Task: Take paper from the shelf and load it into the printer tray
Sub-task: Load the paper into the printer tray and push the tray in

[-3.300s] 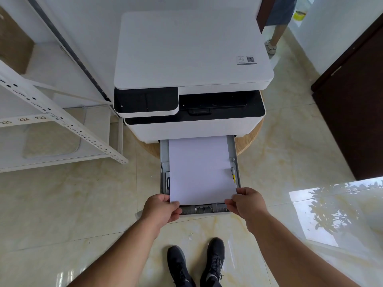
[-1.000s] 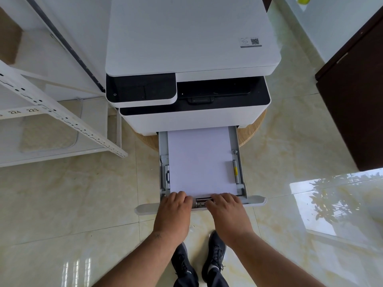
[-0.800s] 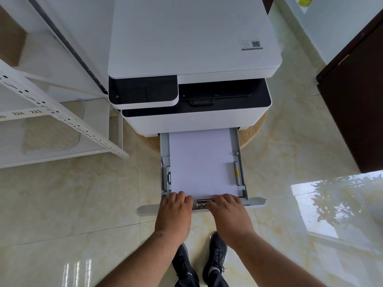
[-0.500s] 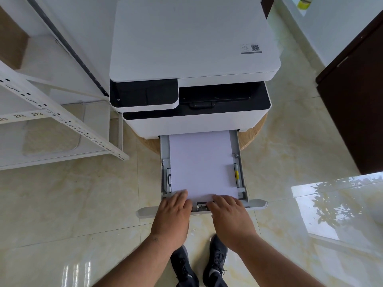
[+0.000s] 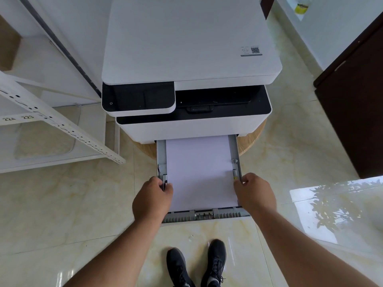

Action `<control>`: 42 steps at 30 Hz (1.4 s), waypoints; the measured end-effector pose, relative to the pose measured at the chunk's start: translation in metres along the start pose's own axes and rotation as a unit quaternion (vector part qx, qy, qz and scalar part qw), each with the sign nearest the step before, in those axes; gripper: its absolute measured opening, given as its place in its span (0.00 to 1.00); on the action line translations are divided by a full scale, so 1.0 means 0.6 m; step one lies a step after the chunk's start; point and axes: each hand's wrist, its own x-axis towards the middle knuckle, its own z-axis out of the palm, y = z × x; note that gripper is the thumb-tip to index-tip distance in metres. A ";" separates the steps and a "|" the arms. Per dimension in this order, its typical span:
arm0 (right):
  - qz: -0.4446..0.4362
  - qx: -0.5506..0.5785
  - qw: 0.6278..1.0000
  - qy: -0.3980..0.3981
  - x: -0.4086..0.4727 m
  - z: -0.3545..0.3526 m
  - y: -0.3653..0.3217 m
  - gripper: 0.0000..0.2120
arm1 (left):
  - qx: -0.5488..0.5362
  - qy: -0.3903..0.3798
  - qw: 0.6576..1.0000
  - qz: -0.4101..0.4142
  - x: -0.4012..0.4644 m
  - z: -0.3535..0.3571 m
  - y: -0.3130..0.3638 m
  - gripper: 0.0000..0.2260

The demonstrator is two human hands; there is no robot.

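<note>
A white printer (image 5: 190,59) stands on a round wooden stool, and its grey paper tray (image 5: 204,216) is pulled out toward me. A stack of white paper (image 5: 200,170) lies flat in the tray. My left hand (image 5: 152,198) grips the tray's left side at the left paper guide (image 5: 164,179). My right hand (image 5: 256,192) grips the right side at the right guide with the yellow tab (image 5: 235,175). Both hands have their fingers curled on the tray's edges, beside the paper.
A white metal shelf (image 5: 62,125) with numbered labels stands at the left. A dark brown cabinet (image 5: 356,100) is at the right. My two black shoes (image 5: 196,264) stand on the glossy tiled floor just in front of the tray.
My hands have left the tray's front edge and moved apart to its left and right sides at the guides. The paper stays flat in the tray.
</note>
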 end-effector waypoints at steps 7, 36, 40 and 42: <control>-0.017 -0.035 0.999 -0.013 0.009 0.013 0.008 0.12 | -0.018 0.006 1.000 0.004 0.001 0.005 -0.001 0.08; -0.035 -0.055 0.998 -0.013 0.014 0.015 0.008 0.12 | -0.028 -0.004 0.999 0.034 0.003 0.007 -0.006 0.10; -0.061 -0.045 0.997 -0.016 0.008 0.009 0.016 0.12 | -0.026 -0.026 0.997 0.067 -0.002 0.005 -0.023 0.14; -0.087 -0.048 0.995 -0.002 -0.005 0.005 0.030 0.12 | 0.009 -0.021 0.994 0.107 -0.011 0.001 -0.041 0.20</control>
